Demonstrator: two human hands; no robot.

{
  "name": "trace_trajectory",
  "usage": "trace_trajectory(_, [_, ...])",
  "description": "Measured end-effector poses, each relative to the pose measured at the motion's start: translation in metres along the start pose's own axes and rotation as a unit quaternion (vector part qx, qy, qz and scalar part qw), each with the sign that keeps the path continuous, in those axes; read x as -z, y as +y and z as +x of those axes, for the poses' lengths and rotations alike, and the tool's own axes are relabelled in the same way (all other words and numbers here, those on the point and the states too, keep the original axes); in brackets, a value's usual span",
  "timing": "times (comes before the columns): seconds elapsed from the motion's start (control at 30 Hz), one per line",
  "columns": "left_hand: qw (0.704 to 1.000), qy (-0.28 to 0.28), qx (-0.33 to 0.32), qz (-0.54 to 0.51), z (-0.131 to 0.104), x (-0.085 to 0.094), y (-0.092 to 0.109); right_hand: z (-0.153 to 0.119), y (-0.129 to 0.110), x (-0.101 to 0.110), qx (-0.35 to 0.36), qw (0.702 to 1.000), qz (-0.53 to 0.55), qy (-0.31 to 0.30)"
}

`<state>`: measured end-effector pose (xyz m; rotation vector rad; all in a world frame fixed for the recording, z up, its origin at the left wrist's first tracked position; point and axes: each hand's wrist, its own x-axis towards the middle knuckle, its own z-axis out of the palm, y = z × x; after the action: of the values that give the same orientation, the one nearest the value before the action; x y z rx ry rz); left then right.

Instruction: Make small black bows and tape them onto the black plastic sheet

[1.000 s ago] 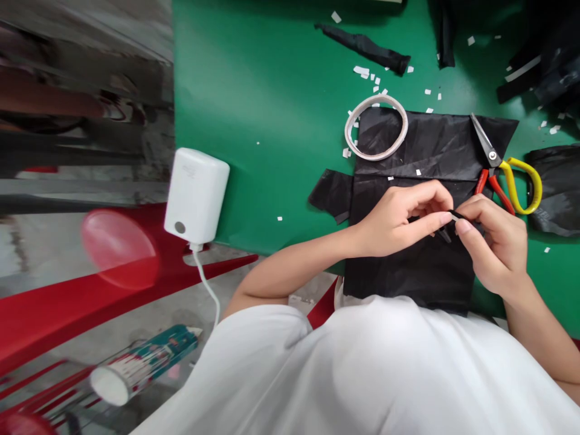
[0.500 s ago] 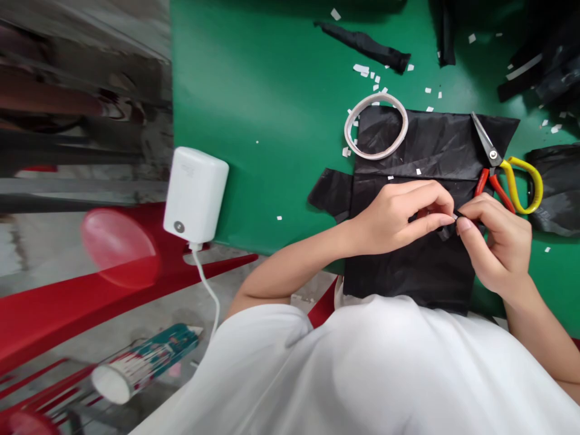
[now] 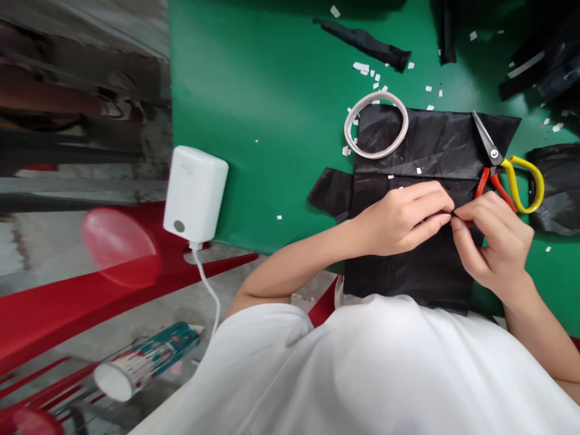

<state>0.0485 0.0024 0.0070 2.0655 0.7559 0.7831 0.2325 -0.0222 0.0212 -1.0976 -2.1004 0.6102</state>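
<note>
Over a black sheet of material (image 3: pixel 408 272), my left hand (image 3: pixel 403 217) and my right hand (image 3: pixel 496 241) meet fingertip to fingertip. Both are closed in a pinch. A tiny dark bit shows between the fingertips, mostly hidden, too small to name. Scissors (image 3: pixel 495 156) with one yellow and one red handle lie on the sheet, just beyond my right hand. A roll of white tape (image 3: pixel 348 130) rests across the sheet's far left corner. Small white scraps (image 3: pixel 419 171) are scattered on the sheet.
The green table (image 3: pixel 254 121) bears more white scraps, a narrow black strip (image 3: pixel 367 43) and black pieces at the far right. At left are a white device (image 3: pixel 194 193) with a cable, a red chair (image 3: pixel 113 278) and a can (image 3: pixel 145 362). A person's foot (image 3: pixel 120 107) shows beyond.
The fingers of both hands have closed closer together. A small white piece that showed between the fingertips is now out of sight. My left hand has turned slightly.
</note>
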Motion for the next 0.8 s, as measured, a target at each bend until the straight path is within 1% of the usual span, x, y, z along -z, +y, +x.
trace_trajectory(0.17, [1.0, 0.01, -0.011, 0.003, 0.0001, -0.0003, 0.0003, -0.0001, -0.0003, -0.0002, -0.006, 1.0, 0.0, -0.004])
trace_trajectory(0.57, [1.0, -0.001, -0.001, -0.021, 0.0008, 0.001, 0.0013, 0.0007, -0.0015, 0.0009, -0.026, 0.999, 0.026, -0.012])
trace_trajectory(0.8, [0.999, -0.018, 0.014, -0.04, 0.0008, 0.0042, 0.001, 0.002, -0.0032, 0.0026, -0.042, 0.996, 0.08, -0.024])
